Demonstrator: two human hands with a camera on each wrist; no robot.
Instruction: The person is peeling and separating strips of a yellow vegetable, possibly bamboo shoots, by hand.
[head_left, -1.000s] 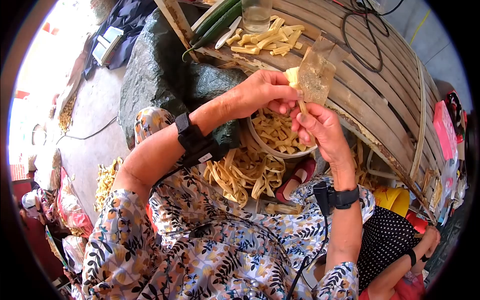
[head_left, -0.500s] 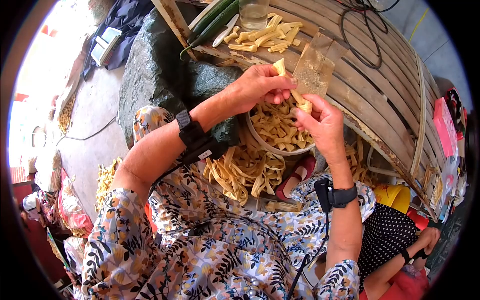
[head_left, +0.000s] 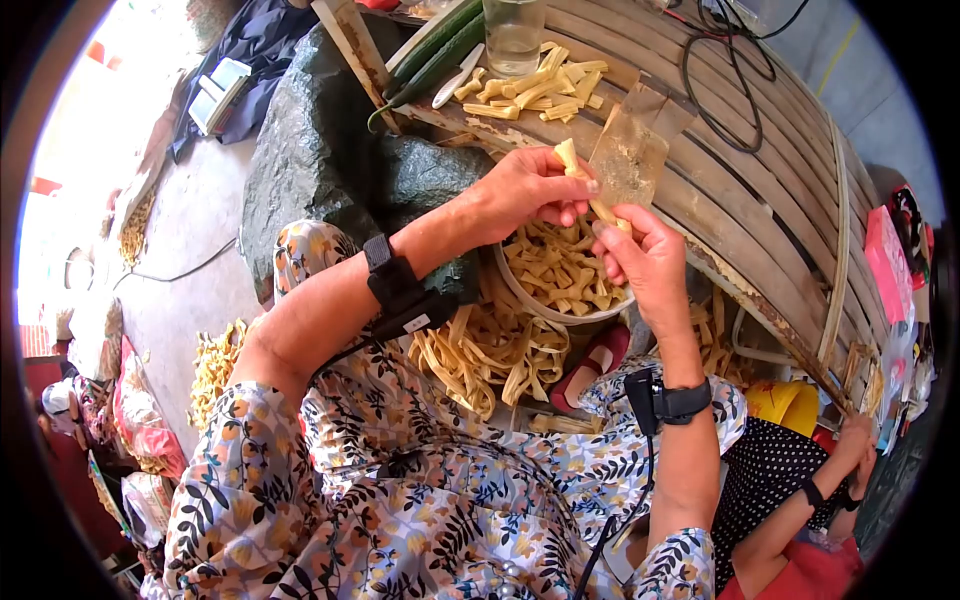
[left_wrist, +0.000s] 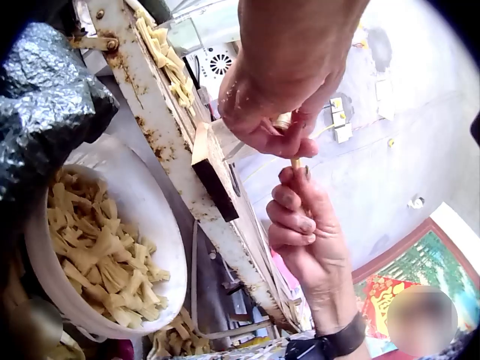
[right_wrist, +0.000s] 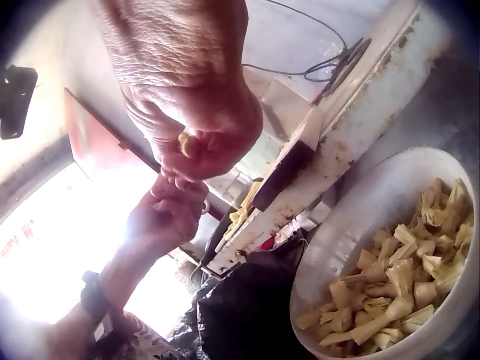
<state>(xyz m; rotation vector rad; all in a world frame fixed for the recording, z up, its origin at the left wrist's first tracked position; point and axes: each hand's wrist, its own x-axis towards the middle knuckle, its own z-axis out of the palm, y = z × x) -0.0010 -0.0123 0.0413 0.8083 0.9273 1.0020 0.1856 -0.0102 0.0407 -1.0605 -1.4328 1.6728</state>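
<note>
My left hand pinches the upper part of a pale yellow knotted strip between thumb and fingers; its flared end sticks up above them. The strip's lower end is pinched by my right hand, thumb against curled fingers. A short stretch of the strip spans the gap between both hands, also seen in the left wrist view. Below them stands a white bucket holding many similar yellow knotted pieces. In the right wrist view, my right hand covers most of the strip.
A slatted wooden bench bears a wooden block, more yellow pieces, cucumbers, a knife, a glass and a black cable. Loose long strips lie beside the bucket. Another person's arms show at right.
Both hands first drew apart slightly, baring a knot near the right fingers; they are now a little closer, and the right fingers cover more of it. The other person's hands moved up.
</note>
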